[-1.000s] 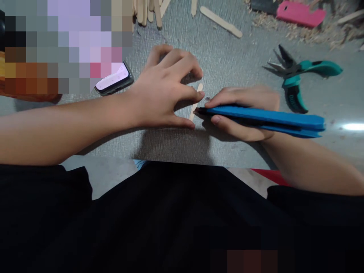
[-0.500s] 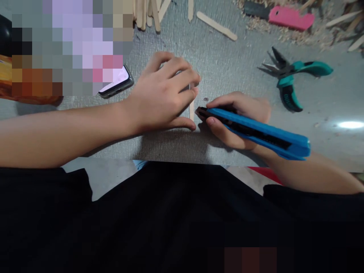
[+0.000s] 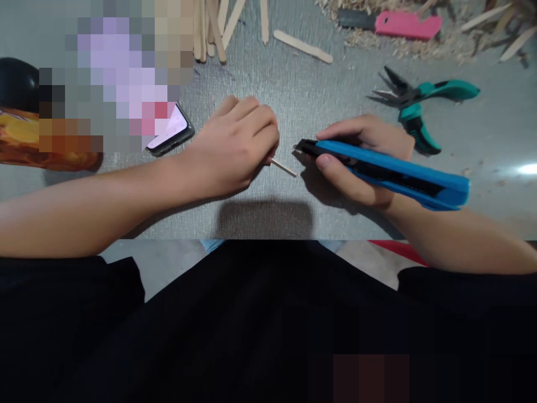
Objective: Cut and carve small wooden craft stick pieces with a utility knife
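Observation:
My left hand point(image 3: 241, 143) is closed over the table, fingers curled around a thin wooden stick point(image 3: 284, 168). Only one end of the stick sticks out, pointing to the right; the rest is hidden in the fingers. In my right hand point(image 3: 361, 159) I grip a blue box cutter point(image 3: 403, 170). Its dark tip points left, a short way from the stick and not touching it. The cutter's back end extends over my right wrist.
Teal-handled pliers point(image 3: 419, 103) lie open at the right. A pink-handled tool point(image 3: 409, 25) rests among wood shavings at the back. A loose popsicle stick point(image 3: 302, 46) and several others point(image 3: 216, 31) lie behind my left hand, and a phone point(image 3: 172, 131) sits left of it.
My left hand has gone from spread fingers over the flat stick to closed fingers holding it, now turned at a slant. My right hand has drawn the cutter slightly back to the right.

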`<state>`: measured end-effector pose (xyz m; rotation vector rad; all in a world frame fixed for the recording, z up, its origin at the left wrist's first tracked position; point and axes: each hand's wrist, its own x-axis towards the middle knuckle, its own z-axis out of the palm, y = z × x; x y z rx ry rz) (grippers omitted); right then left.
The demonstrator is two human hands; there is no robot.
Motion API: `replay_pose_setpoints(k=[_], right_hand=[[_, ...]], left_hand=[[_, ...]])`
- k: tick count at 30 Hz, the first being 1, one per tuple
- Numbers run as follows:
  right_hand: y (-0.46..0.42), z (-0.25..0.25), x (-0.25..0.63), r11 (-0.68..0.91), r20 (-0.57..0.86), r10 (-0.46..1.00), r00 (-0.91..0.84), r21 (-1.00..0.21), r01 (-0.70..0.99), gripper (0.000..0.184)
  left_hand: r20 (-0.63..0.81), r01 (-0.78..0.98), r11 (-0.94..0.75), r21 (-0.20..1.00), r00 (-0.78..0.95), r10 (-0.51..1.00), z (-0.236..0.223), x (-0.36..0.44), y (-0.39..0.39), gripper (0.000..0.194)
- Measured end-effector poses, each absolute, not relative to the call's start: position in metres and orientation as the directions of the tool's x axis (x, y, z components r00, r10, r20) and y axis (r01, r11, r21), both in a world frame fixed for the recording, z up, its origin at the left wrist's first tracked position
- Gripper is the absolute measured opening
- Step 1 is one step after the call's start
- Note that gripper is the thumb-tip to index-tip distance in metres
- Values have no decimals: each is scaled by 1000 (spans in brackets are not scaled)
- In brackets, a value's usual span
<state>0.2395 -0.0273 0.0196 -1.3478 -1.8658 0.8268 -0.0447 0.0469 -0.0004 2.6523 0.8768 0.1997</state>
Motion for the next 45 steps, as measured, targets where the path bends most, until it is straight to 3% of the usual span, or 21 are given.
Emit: replay_pose_setpoints(k=[3,9,11,13,15,18,19,21,23,24,25,28,29,32,33,36,39,45], right_hand=[[-28,14,242,312,255,950,-180,-807,502,25],[-18,5,253,410,323,911,-255,-776,480,25],[-7,5,263,299,164,929,-331,-861,411,37],[7,7,276,154,51,858,-512,-975,161,55],[20,11,290,-104,-132,843,-521,-991,82,65],[33,19,301,-234,-238,775,-586,-969,83,92],[34,21,301,-252,-239,749,-618,-965,68,93],[31,22,294,-224,-158,777,-609,-974,-32,76],[23,20,284,10,26,944,-330,-999,-50,49],[18,18,280,147,141,967,-214,-989,12,45],[15,15,277,221,201,956,-215,-973,70,50],[11,7,277,325,251,918,-308,-920,219,90],[11,4,279,381,290,901,-323,-885,267,89],[7,0,280,479,325,874,-361,-697,533,52],[3,1,277,459,264,886,-382,-618,639,47],[-14,15,258,381,35,916,-399,-384,841,60],[-27,36,238,357,-301,873,-384,-142,923,58],[-29,47,230,315,-414,843,-344,-139,939,71]], left_hand=[[-56,594,-711,377,781,622,5,-45,43,32],[-128,680,-620,391,707,695,13,-43,38,35],[-143,695,-630,346,703,697,14,-42,37,41],[-142,703,-641,307,700,700,13,-42,36,43],[-119,701,-651,290,701,703,11,-42,35,42],[-60,693,-652,306,698,714,8,-42,33,39],[-48,693,-648,315,694,718,7,-42,32,38],[-39,695,-641,325,688,725,7,-42,32,36],[-41,695,-639,329,686,726,7,-42,32,35],[-34,692,-642,330,688,725,7,-42,32,35],[-25,688,-646,331,690,723,7,-42,32,35],[2,684,-655,322,691,723,6,-43,31,36],[8,693,-651,309,683,731,6,-44,30,36],[-12,744,-620,248,642,766,6,-46,26,39],[-28,758,-612,226,633,774,6,-46,25,40],[-73,779,-605,166,622,780,7,-44,23,43],[-117,797,-593,117,604,788,9,-39,22,41],[-146,791,-602,108,612,778,10,-36,24,36]])
